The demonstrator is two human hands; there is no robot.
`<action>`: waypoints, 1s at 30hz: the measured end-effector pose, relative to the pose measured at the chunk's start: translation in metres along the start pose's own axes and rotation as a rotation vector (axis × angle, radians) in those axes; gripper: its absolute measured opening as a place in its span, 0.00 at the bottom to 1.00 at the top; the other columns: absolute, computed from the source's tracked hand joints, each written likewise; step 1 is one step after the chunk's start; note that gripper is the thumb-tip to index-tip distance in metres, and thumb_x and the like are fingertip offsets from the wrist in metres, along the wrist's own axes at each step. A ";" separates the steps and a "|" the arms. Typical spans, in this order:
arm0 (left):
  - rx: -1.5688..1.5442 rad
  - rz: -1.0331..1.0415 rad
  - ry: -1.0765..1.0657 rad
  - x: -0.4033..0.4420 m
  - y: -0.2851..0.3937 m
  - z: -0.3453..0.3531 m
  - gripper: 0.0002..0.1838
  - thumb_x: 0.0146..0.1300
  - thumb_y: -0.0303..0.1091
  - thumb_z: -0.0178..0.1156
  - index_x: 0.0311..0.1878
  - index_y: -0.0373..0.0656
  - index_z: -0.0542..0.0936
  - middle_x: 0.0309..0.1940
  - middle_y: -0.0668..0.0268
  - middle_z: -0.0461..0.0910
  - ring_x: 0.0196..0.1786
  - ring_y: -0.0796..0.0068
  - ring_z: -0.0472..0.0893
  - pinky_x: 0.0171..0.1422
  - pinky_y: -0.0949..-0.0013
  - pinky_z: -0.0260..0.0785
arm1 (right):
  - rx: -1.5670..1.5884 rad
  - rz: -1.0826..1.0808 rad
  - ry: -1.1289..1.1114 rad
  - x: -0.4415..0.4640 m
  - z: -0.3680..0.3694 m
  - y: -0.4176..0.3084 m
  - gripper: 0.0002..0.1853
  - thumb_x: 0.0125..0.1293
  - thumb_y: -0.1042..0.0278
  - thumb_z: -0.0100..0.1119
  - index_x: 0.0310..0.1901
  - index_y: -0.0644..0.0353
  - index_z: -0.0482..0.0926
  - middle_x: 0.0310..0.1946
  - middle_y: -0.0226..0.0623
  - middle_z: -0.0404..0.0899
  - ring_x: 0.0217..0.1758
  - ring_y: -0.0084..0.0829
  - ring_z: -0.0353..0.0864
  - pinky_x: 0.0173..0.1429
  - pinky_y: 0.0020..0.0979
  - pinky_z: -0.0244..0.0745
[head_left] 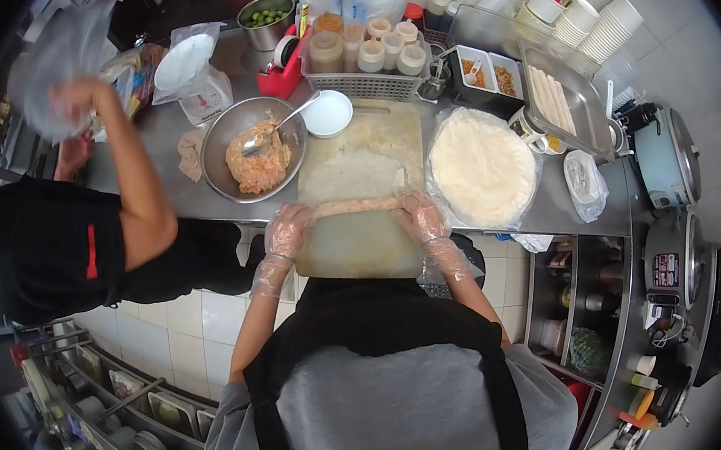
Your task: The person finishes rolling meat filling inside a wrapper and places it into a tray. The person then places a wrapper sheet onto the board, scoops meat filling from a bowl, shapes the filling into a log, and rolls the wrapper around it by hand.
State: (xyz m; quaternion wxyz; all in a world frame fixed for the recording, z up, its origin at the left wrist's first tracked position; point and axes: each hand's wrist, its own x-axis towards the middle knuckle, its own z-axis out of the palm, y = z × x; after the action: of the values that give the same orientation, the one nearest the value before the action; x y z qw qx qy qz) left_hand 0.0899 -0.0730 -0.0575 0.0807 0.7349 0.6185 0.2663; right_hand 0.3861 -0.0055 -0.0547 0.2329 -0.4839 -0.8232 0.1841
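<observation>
A long, thin roll of pinkish meat filling [355, 206] lies across the cutting board [358, 247], at the near edge of a pale translucent wrapper sheet [352, 174]. My left hand [290, 229], in a clear plastic glove, has its fingers closed on the left end of the roll. On the right end, my right hand [422, 217], gloved the same way, grips with curled fingers. A steel bowl [210, 157] of minced meat filling [259, 158] with a spoon [279, 127] in it stands beyond my left hand. Right of the board sits a stack of round white wrappers [484, 165].
A white bowl [328, 113] and a basket of bottles [366, 87] stand behind the board. Finished rolls lie in a metal tray [569, 108] at back right. On the left, a co-worker [45, 244] moves a blurred clear plastic bag [55, 72] near a scale [206, 100].
</observation>
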 end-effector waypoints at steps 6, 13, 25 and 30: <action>-0.012 0.013 -0.107 0.017 -0.022 0.004 0.07 0.50 0.30 0.60 0.35 0.44 0.79 0.37 0.60 0.78 0.45 0.57 0.75 0.50 0.56 0.69 | -0.022 -0.007 -0.027 0.001 0.002 0.003 0.22 0.54 0.63 0.62 0.50 0.62 0.76 0.48 0.46 0.77 0.53 0.45 0.73 0.58 0.40 0.69; -0.045 -0.133 -0.197 0.037 -0.016 0.009 0.09 0.50 0.28 0.61 0.37 0.46 0.79 0.37 0.60 0.76 0.45 0.55 0.76 0.51 0.58 0.67 | -0.001 0.003 -0.043 0.003 -0.002 0.001 0.21 0.54 0.63 0.61 0.49 0.63 0.77 0.48 0.48 0.76 0.54 0.47 0.73 0.59 0.41 0.68; -0.085 -0.141 -0.040 0.026 -0.013 0.010 0.11 0.48 0.29 0.63 0.37 0.48 0.80 0.38 0.63 0.76 0.45 0.58 0.76 0.48 0.60 0.69 | -0.006 -0.038 0.012 0.003 -0.001 0.000 0.20 0.54 0.66 0.61 0.49 0.63 0.77 0.44 0.47 0.78 0.49 0.48 0.75 0.55 0.40 0.70; 0.026 0.057 0.108 -0.007 -0.015 0.023 0.15 0.55 0.34 0.60 0.46 0.45 0.78 0.55 0.65 0.73 0.57 0.53 0.70 0.59 0.50 0.61 | 0.009 -0.021 0.017 0.003 -0.002 -0.001 0.20 0.54 0.66 0.61 0.49 0.63 0.77 0.44 0.48 0.78 0.50 0.49 0.74 0.56 0.41 0.69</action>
State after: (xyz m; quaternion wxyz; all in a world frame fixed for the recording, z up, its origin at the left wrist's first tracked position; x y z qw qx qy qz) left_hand 0.0875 -0.0712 -0.0855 0.0302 0.7378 0.6041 0.2998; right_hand 0.3853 -0.0035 -0.0520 0.2438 -0.4757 -0.8254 0.1814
